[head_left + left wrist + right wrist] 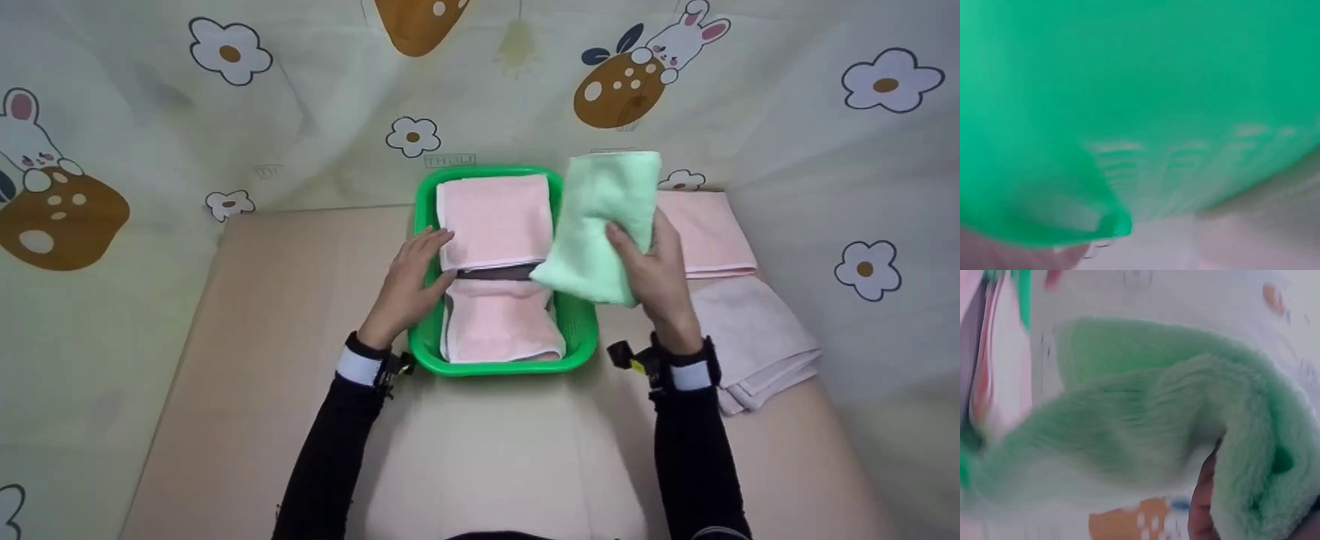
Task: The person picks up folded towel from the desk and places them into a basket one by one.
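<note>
A folded mint-green towel (607,225) is gripped by its right side in my right hand (660,277), thumb on top, held at the right rim of a green plastic basket (581,352). In the right wrist view the fluffy towel (1129,422) bends over, with fingers (1203,503) under its fold. Inside the basket lie a folded pink towel (495,221) at the back and another pink towel (502,322) in front, a dark strip between them. My left hand (409,285) rests at the basket's left rim, fingers extended over it. Blurred green basket wall (1157,84) fills the left wrist view.
Right of the basket lie a folded pink towel (705,232) and, nearer, a folded greyish-lilac towel (754,337). Beige table surface (285,315) extends left of the basket. A patterned cloth (322,112) with flowers and rabbits hangs around the back and sides.
</note>
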A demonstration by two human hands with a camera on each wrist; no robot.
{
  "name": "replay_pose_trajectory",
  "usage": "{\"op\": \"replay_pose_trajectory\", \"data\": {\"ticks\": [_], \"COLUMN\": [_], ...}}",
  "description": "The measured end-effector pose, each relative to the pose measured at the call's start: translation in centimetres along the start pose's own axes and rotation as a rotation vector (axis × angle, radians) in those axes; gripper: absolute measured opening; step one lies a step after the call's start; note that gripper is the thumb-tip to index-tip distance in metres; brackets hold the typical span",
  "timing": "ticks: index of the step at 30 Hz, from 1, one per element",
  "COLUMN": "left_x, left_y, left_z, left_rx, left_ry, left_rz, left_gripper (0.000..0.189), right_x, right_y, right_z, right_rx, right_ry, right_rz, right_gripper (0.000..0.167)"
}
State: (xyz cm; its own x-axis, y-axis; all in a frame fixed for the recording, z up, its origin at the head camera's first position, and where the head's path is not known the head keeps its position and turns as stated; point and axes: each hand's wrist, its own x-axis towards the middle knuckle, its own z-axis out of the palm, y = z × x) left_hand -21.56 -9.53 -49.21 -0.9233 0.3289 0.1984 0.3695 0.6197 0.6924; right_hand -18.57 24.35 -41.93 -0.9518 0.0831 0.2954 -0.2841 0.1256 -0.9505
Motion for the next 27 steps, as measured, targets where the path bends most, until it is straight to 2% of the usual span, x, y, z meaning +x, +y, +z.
{"op": "replay_pose_trajectory", "data": {"ticks": [2,4,6,9,11,14,16,18,21,27], "left_x": [-0.3,-0.6,-0.8,-1.1,-1.1,-1.2,-1.4,-1.6,-1.7,-1.9], "left_y": [0.9,1.6,2.0,2.2,2.2,2.1,2.1,2.1,2.4,2.9], "left_z": [-0.6,-1.1,-1.6,-1.9,-2.0,-2.6,-3.2,-3.9,-4.6,-5.4], "left_rx": [-0.051,-0.141,-0.297,-0.589,-0.760,-0.913,-0.949,-0.948,-0.881,-0.738], "left_ry": [-0.033,-0.091,-0.165,-0.272,-0.319,-0.328,-0.304,-0.272,-0.211,-0.090], "left_rz": [0.018,0.047,0.066,0.063,0.016,-0.036,-0.044,-0.019,0.008,0.039], "left_gripper": [0.062,0.073,0.088,0.107,0.104,0.087,0.075,0.071,0.066,0.058], "right_x": [-0.9,-1.7,-2.5,-3.4,-3.9,-4.1,-3.9,-3.6,-2.9,-2.0], "right_y": [-0.7,-1.3,-1.6,-1.8,-1.9,-2.0,-1.9,-1.7,-1.4,-0.9], "right_z": [1.9,3.5,4.9,6.4,7.0,7.4,7.4,7.3,7.1,6.4], "right_rx": [0.061,0.085,0.082,0.040,0.016,-0.011,-0.017,-0.023,-0.026,-0.062], "right_ry": [-0.095,-0.180,-0.255,-0.342,-0.388,-0.414,-0.410,-0.392,-0.377,-0.409], "right_rz": [-0.031,-0.047,-0.057,-0.079,-0.105,-0.132,-0.141,-0.135,-0.119,-0.066], "right_gripper": [0.044,0.046,0.049,0.051,0.053,0.056,0.056,0.054,0.053,0.056]}}
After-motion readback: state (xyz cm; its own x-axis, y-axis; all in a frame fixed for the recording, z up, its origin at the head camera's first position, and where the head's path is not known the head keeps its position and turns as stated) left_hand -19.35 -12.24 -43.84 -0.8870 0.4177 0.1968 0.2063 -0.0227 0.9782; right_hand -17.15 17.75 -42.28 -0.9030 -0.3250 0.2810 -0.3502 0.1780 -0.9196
